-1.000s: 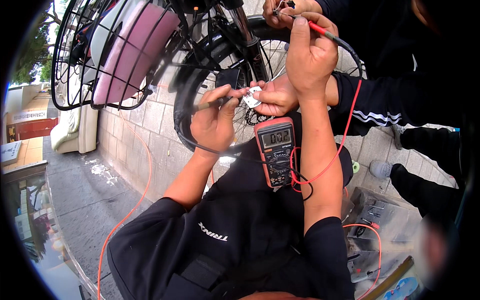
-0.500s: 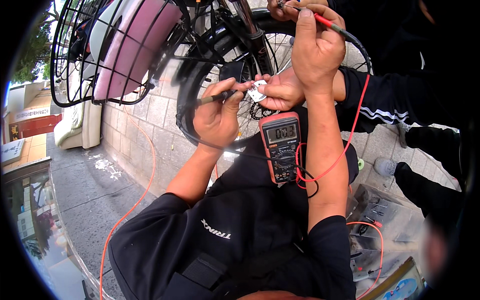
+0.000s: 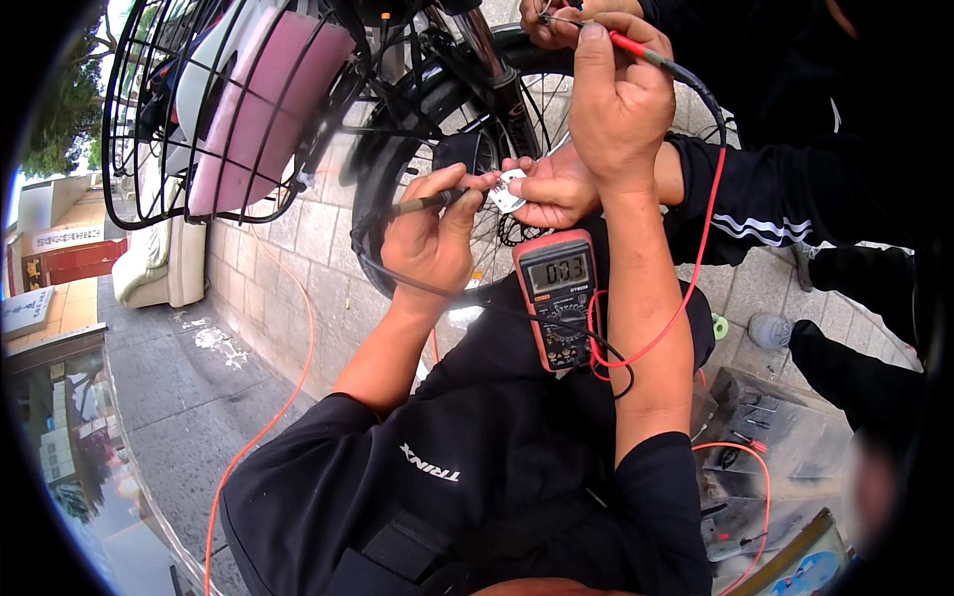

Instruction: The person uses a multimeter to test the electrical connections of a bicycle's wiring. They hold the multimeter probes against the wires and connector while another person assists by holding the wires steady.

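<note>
The person's left hand [image 3: 427, 243] is grasping a slim black test probe with a tan section [image 3: 427, 203], pinching it between thumb and fingers and aiming its end toward a small, flat white plate [image 3: 508, 192]; whether the tip is touching, I cannot tell. A co-worker's hand [image 3: 556, 189] is holding that plate beside the spokes of a black-tyred bicycle wheel [image 3: 537, 52]. The person's right hand [image 3: 624, 119] is grasping a red test probe with a dark rear end [image 3: 636, 47], angling it toward another co-worker's hand [image 3: 547, 25], which is pinching a small piece with thin wire, too small to make out.

A red-and-black rectangular digital multimeter [image 3: 556, 298] is lying on the person's dark-clad lap, between the two forearms. A thin red lead [image 3: 712, 209] is running from the red probe down across the right forearm, and a black lead [image 3: 417, 285] is crossing the left wrist toward the multimeter. At upper left, a black wire basket [image 3: 119, 216] is carrying a pink slab [image 3: 278, 109].
</note>
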`<state>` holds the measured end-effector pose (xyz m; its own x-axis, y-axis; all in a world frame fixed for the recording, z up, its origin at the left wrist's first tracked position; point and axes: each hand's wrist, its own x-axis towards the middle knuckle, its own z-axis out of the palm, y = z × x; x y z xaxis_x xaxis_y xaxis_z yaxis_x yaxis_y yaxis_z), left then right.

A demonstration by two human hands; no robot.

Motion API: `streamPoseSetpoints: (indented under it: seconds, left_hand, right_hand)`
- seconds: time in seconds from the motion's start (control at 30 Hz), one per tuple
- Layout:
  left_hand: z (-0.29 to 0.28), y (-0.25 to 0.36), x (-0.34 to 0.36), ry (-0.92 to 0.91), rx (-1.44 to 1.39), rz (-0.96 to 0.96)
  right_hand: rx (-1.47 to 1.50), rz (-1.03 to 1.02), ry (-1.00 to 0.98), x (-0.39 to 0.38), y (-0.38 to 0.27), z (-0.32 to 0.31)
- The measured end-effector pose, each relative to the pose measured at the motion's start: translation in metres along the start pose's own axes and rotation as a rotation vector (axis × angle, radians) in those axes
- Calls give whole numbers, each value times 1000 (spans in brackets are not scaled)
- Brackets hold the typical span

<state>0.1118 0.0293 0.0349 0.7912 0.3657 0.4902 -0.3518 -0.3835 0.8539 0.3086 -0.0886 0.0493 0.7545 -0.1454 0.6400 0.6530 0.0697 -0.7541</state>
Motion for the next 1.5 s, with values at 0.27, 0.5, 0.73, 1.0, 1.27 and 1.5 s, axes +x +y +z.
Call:
streamPoseSetpoints:
  seconds: [0.27, 0.5, 0.73, 1.0, 1.27, 1.5]
  left_hand:
    - [3, 6, 6, 13, 101, 18]
    - [3, 5, 3, 34, 13, 17]
    - [4, 5, 1, 37, 21, 45]
    - [6, 5, 1, 52, 11, 36]
    - [7, 7, 3, 58, -20, 12]
    - [6, 6, 3, 37, -30, -9]
  right_hand:
    - [163, 53, -24, -1, -6, 4]
    - [265, 91, -19, -2, -1, 5]
    - [481, 133, -19, -3, -1, 9]
    - [511, 170, -40, -3, 0, 7]
    - [470, 147, -29, -4, 2, 7]
    - [428, 133, -33, -5, 4, 8]
